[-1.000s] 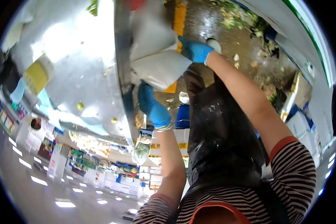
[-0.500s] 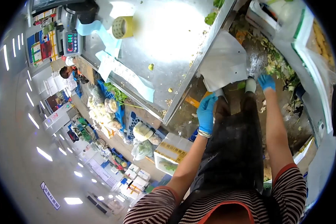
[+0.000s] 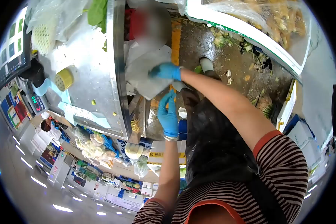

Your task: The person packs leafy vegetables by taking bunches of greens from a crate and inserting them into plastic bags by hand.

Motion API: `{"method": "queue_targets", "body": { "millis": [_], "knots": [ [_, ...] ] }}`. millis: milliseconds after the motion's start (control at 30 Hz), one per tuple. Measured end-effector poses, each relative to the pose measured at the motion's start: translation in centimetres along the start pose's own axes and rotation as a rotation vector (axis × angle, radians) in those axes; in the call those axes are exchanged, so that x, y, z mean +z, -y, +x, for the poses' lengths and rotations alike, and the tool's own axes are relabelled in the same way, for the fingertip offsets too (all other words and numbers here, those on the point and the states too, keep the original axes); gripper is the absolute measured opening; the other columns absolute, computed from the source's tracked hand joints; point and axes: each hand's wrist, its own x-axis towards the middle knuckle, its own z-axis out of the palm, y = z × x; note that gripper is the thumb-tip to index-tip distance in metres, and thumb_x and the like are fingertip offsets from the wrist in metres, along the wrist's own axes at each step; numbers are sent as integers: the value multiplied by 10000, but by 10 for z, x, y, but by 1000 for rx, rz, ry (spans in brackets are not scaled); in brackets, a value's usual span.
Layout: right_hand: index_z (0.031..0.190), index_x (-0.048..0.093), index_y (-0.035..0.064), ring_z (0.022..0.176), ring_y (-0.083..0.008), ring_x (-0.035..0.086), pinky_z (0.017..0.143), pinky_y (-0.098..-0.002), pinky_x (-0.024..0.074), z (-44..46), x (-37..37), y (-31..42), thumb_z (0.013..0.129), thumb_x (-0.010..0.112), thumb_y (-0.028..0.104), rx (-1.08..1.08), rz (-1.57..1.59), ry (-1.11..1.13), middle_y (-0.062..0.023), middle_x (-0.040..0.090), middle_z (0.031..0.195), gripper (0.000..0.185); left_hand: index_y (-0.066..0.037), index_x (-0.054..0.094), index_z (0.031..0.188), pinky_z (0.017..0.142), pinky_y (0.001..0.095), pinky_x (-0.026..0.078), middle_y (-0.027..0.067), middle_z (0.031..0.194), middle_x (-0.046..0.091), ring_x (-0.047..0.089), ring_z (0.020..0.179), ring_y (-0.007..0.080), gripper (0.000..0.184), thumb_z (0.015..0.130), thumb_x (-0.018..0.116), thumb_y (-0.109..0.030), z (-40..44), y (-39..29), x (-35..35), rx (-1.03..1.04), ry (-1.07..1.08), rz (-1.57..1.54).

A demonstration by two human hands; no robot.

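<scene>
My right hand point(image 3: 165, 71), in a blue glove, reaches across my body over a white sheet-like piece point(image 3: 143, 72) beside the metal table. Motion smears its fingers, and I cannot tell whether it touches the sheet. Just below is my left hand point(image 3: 168, 115), also gloved in blue. Its fingers are stretched out, with the tips near the sheet's lower right edge and nothing visible in them. Part of the sheet lies behind my right hand.
On the metal table point(image 3: 87, 97) are a yellow tape roll point(image 3: 64, 79), light-blue strips point(image 3: 84, 115) and green leaves point(image 3: 97, 14). A digital scale point(image 3: 36, 102) stands at left. A white foam box point(image 3: 250, 39) is at upper right. Vegetable scraps point(image 3: 263, 59) litter the wet floor.
My view has turned, and the table edge now runs upright at left. My right hand has swung across from the right side to over the white sheet, close to my left hand.
</scene>
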Motion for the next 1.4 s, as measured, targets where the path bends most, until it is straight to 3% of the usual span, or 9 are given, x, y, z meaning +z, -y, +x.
{"method": "queue_targets", "body": {
  "millis": [100,267,367,533,633,800,1067,1267,1400],
  "knots": [
    [1032,688,19,901,-209,628,833,-335,496,-33,60,-17,919,594,281,207,1010,90,-140,685,956,301,-7,601,1229,975,284,422,78,1184,627,568,1076,153,294,960,547,-115,46,-26,2,135,110,46],
    [1150,630,16,951,-214,613,840,-355,490,-25,-8,43,892,619,480,799,1058,-493,-147,659,1019,531,-11,546,1292,975,323,420,117,1275,566,534,1135,208,373,949,560,-156,131,38,-23,-101,-91,-121],
    [1223,597,1,1009,-258,602,899,-378,473,14,-6,65,825,642,590,1024,917,-371,-179,643,1092,712,-7,572,1261,957,320,429,117,1242,594,560,1086,211,341,953,547,-150,134,88,-43,-76,-114,-2],
    [1213,573,9,1056,-307,598,874,-401,500,89,57,-43,833,673,471,621,920,-447,-198,612,1173,607,-17,615,1216,957,313,429,105,1208,620,569,1042,194,303,953,557,-156,105,80,-50,-188,-167,80],
    [1169,601,14,1068,-369,609,862,-415,513,16,-15,13,833,623,259,595,-470,-175,-237,613,1163,416,-28,622,1212,974,311,420,98,1217,617,560,1064,189,296,955,552,-158,94,67,-50,-166,-202,-104],
    [1149,611,-26,903,-224,622,831,-357,505,-164,-95,-65,975,531,320,747,784,-1183,-111,663,1043,395,-20,598,1236,992,324,414,107,1238,605,561,1103,203,329,924,599,-124,79,39,-32,85,-50,45],
    [929,662,-3,725,-85,470,665,-259,429,-277,-171,90,924,651,255,568,334,-820,21,591,814,259,45,359,1412,1137,401,257,255,1452,363,325,1372,374,1109,548,900,-391,-21,-27,53,462,606,272],
    [918,630,-7,676,-137,462,664,-283,431,-241,-157,174,865,688,276,475,-50,-613,-52,555,734,293,44,644,1027,765,313,516,79,923,686,631,843,177,376,760,803,-168,-87,7,86,-129,473,129],
    [983,611,11,724,-166,567,683,-327,471,-253,-128,206,876,665,323,458,-291,-543,-76,588,750,334,-5,661,835,581,265,480,-1,706,634,569,622,97,181,780,782,-127,-109,8,38,-381,127,-456]
  ]
}}
